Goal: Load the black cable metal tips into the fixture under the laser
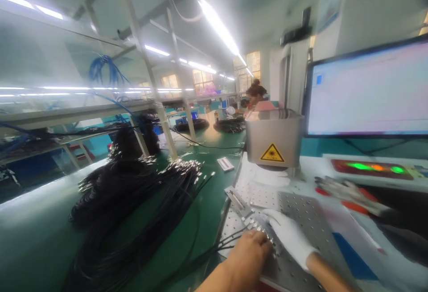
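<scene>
Pinching cable ends (264, 234) between both hands' fingers (261, 240) on perforated plate (301, 211)

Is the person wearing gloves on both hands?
No: only the right hand wears a white glove, while the left hand is bare, both resting on the cable ends on the perforated plate.

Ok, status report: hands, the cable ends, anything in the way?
Left hand bare, right hand gloved, both on the row of cable ends. Ends lie on perforated plate. Metal bracket just beyond; grip unclear.
</scene>
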{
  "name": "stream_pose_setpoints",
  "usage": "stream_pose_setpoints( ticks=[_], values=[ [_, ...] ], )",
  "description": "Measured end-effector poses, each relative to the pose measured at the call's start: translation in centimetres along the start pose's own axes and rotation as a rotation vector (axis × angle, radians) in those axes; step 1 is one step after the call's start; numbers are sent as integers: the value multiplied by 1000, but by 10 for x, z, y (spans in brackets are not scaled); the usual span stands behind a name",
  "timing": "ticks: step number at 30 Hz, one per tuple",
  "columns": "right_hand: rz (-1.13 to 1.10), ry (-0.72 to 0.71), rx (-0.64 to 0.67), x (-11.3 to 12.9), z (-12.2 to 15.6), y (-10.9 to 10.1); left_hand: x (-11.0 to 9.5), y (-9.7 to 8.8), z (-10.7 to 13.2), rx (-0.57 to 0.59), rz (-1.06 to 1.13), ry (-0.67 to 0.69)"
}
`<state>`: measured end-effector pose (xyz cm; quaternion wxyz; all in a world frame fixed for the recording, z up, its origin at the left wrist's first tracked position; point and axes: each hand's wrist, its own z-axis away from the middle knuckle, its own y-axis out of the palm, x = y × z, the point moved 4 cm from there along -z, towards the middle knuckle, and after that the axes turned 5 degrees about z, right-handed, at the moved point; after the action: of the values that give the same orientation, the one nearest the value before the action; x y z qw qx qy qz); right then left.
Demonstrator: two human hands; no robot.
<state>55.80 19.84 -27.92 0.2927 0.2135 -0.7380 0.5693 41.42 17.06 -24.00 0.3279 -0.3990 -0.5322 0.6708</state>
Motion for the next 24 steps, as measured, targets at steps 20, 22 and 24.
stream_pose_setpoints(
  ticks=[20, 22, 24],
  values=[
    [327, -182, -654, -41, 79, -19, 29, -96, 31, -443, 358, -383],
    [359, -240, -594, -31, 80, -11, 22, -63, 54, -259, 176, -477],
    [397, -260, -412, -15, 76, 6, 29, -26, 76, -212, -53, -572]
  ],
)
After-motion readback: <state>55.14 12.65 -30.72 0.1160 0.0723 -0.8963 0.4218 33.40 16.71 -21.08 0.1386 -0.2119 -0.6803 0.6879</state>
